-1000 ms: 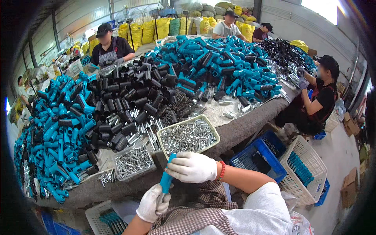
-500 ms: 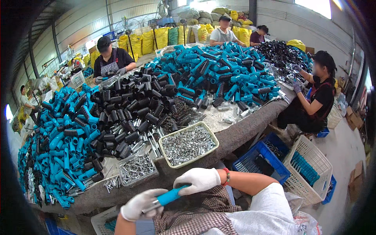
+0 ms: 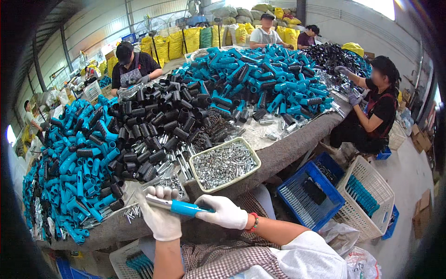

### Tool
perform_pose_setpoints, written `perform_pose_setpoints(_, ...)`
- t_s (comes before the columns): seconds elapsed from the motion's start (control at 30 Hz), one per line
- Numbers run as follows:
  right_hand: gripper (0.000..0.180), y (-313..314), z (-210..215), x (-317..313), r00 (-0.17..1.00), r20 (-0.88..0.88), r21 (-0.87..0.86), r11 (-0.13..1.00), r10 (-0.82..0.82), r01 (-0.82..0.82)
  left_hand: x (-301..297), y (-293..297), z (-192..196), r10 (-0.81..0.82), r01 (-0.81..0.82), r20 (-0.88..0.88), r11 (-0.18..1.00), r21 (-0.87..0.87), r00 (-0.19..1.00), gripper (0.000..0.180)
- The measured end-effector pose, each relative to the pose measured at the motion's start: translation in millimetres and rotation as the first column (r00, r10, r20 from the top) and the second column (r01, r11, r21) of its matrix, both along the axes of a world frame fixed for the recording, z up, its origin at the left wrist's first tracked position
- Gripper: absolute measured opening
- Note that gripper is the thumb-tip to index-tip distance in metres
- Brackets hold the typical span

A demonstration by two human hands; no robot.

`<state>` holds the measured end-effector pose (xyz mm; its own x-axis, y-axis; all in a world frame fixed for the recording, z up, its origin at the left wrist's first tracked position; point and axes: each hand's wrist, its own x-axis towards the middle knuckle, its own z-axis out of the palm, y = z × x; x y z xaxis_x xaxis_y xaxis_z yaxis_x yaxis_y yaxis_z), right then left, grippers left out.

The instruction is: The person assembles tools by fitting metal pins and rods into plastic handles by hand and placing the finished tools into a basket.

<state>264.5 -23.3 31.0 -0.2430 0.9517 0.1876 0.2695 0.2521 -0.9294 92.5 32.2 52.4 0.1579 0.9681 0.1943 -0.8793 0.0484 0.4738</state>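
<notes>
In white gloves, both my hands hold one teal plastic tool handle (image 3: 185, 208) with a shiny metal tube (image 3: 158, 201) sticking out of its left end. My right hand (image 3: 224, 213) is closed round the right end of the teal part. Raised palm toward me, my left hand (image 3: 162, 218) has its fingers curled by the metal tube, which lies across it. A pale tray of small metal pins (image 3: 225, 165) stands just beyond my hands on the table edge. A clear tray (image 3: 162, 188) of similar parts sits partly hidden behind my left hand.
Teal handles (image 3: 79, 167) and black sleeves (image 3: 158, 121) are heaped across the grey-covered table (image 3: 288, 151). At right stand a blue crate (image 3: 310, 197) and a white basket (image 3: 364, 197); a white basket (image 3: 123, 260) is at lower left. Co-workers sit around the table.
Both hands have lifted the handle up toward the table edge. The left hand has turned palm toward me, and the metal tube now points left and slightly up.
</notes>
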Motion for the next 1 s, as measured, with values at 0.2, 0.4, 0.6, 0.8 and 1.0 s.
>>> perform_pose_setpoints(0.2,0.029,18,20,10,0.938,0.274,0.427,0.901,-0.213,0.08,23,-21,-19,0.107,-0.137,-0.161,0.972,-0.19,0.981,0.032)
perform_pose_setpoints(0.4,0.016,64,10,75,0.548,0.623,0.631,0.773,-0.559,0.07,5,-25,-18,0.079,-0.107,-0.112,0.955,-0.277,0.991,0.031)
perform_pose_setpoints(0.6,0.014,76,17,77,0.541,0.707,0.529,0.849,-0.454,0.022,5,-23,-11,0.03,-0.058,-0.09,0.943,-0.328,0.995,0.031)
perform_pose_setpoints(0.8,0.01,77,15,79,0.609,0.651,0.554,0.832,-0.453,0.027,5,-15,9,0.098,-0.126,-0.088,0.904,-0.408,0.991,0.03)
perform_pose_setpoints(1.0,0.015,60,26,60,0.818,0.408,0.539,0.83,-0.405,0.142,11,10,18,0.009,-0.05,-0.115,0.929,-0.366,0.993,0.03)
